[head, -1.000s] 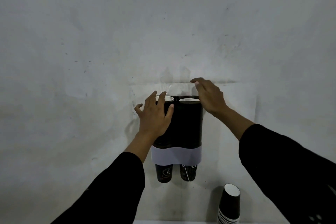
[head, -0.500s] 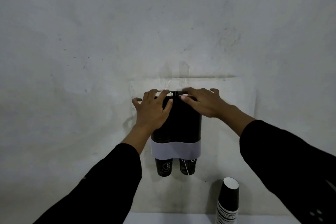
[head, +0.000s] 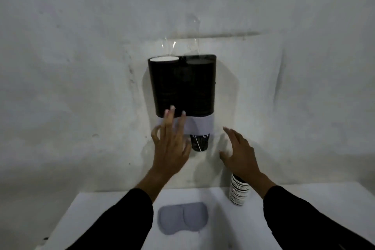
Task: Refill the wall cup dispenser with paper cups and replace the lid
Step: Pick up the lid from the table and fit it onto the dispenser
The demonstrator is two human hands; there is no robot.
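Head view: with both hands' fingers (head: 172,119) spread and empty, I'd take the grey double-lobed plastic lid (head: 183,218) at lower centre squarely by its edges.

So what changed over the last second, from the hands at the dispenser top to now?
Both hands came down off the top of the dispenser. The left hand now hangs open before the grey band, the right hand open above the spare cup stack. Neither holds anything. The dispenser stayed uncovered; the grey lid, unseen earlier, lies on the table.
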